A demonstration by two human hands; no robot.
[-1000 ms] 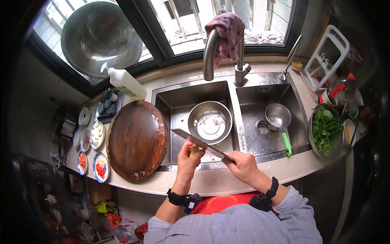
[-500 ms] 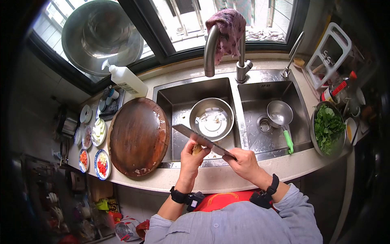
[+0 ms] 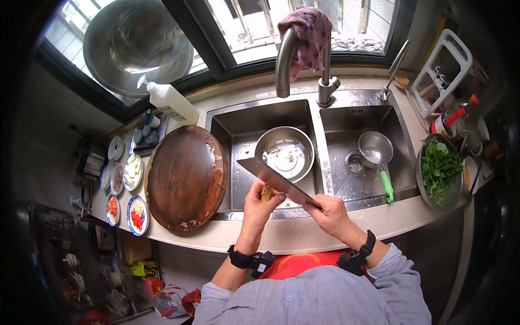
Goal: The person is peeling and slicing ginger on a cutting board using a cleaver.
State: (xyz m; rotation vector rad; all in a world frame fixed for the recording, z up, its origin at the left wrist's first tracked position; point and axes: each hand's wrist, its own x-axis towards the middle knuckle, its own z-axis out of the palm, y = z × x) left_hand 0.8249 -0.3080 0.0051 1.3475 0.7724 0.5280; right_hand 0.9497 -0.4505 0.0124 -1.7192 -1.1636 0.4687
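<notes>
Steel blade of a cleaver noted above the front of the left basin; I record its handle gripped in the right hand, fingers closed. The left hand pinches a small tan piece near the blade; I cannot tell whether they touch. Beyond, a metal bowl sits in that basin, pale bits inside. A round wooden board lies left of the basin. Farthest, a pink cloth drapes the faucet.
</notes>
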